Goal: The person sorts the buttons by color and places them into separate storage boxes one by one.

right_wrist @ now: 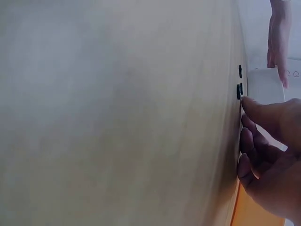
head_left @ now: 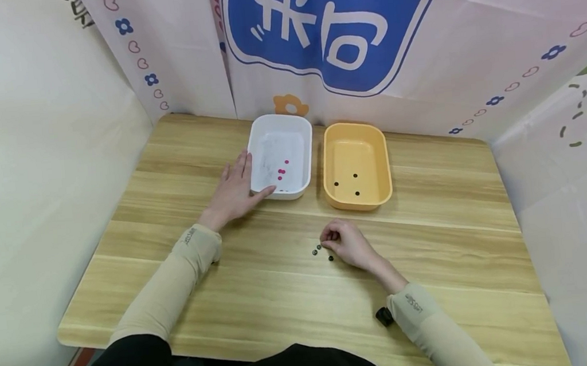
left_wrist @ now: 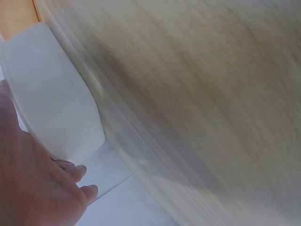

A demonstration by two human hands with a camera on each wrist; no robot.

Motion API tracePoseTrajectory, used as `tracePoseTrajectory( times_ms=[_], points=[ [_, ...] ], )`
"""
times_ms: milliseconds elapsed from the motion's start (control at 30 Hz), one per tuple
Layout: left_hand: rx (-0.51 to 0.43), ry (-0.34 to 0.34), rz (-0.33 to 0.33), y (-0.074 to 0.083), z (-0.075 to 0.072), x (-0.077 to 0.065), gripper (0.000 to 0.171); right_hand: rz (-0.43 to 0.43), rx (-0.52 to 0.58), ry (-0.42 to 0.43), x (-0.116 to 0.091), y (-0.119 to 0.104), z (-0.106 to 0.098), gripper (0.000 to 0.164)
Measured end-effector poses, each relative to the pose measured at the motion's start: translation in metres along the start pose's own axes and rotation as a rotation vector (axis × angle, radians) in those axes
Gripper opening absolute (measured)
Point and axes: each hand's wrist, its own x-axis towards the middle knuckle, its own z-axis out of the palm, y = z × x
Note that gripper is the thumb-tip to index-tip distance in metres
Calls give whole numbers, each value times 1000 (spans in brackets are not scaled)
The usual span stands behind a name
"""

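My left hand (head_left: 232, 192) rests against the left side and front corner of a white plastic box (head_left: 281, 127). Its fingers are straight along the side, and the thumb lies over the front rim. Several small pink discs (head_left: 282, 172) lie inside. My right hand (head_left: 351, 244) is low over the table with bent fingers, its thumb tip beside small black button-like discs (head_left: 315, 252). Three of these show on the wood, also as dark discs (right_wrist: 240, 71) in the right wrist view. Whether anything is between the fingertips is hidden.
A yellow plastic box (head_left: 354, 138) stands right of the white one, with three black discs (head_left: 355, 176) inside. Both boxes are on a wooden table (head_left: 261, 300) near a printed backdrop (head_left: 174, 49). A black object (head_left: 384, 316) is by the right wrist.
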Motion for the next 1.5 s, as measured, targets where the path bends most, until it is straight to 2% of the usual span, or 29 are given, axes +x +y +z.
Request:
tracePoseTrajectory(
  times_ms=[200,333,433,900,1267,1500],
  points=[
    [-6,3,5,1,0,1,118,-28,-3,-4,-2,2,1,7],
    [-10,0,5,1,-2,0,117,-61,-8,-9,-4,4,3,15],
    [-10,2,7,2,-1,-1,116,-82,-28,-4,-5,5,4,15],
    [-10,-9,-6,3,-2,0,116,-40,-32,-5,-6,3,8,13],
    [-12,0,-1,2,1,1,117,-112,-32,25,-9,6,11,10],
    [-19,3,-6,1,1,1,118,-112,-62,19,-8,4,11,11]
  ],
)
